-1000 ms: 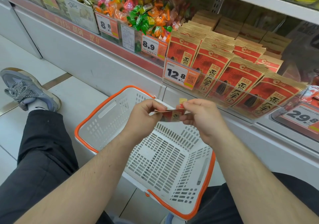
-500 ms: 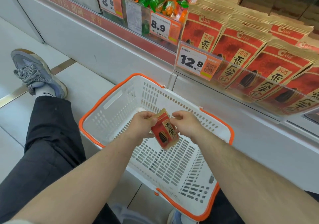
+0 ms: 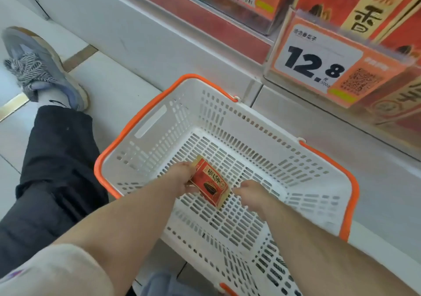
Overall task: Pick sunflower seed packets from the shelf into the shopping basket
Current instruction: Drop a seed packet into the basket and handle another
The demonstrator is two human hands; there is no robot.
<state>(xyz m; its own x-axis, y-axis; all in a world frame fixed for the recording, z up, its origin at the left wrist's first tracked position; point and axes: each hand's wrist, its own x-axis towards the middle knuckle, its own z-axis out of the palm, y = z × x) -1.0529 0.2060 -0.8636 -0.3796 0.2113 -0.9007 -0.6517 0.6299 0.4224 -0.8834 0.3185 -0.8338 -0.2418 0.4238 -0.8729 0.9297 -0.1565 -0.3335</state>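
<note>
A red and gold sunflower seed packet (image 3: 210, 183) lies low inside the white shopping basket (image 3: 230, 122) with orange rim, close to its slotted floor. My left hand (image 3: 182, 177) grips the packet's left edge. At the packet's right corner is my right hand (image 3: 250, 193), fingers curled; whether they still touch it is unclear. More red seed packets (image 3: 364, 6) stand on the shelf at the upper right, behind a clear rail.
A price tag reading 12.8 (image 3: 319, 65) hangs on the shelf edge above the basket. The white shelf base (image 3: 159, 33) runs behind the basket. My black trouser leg (image 3: 52, 159) and grey shoe (image 3: 43, 68) rest on the tiled floor at left.
Both hands have lowered the packet from above the basket rim down to the basket floor. The view has tilted down and closer to the basket.
</note>
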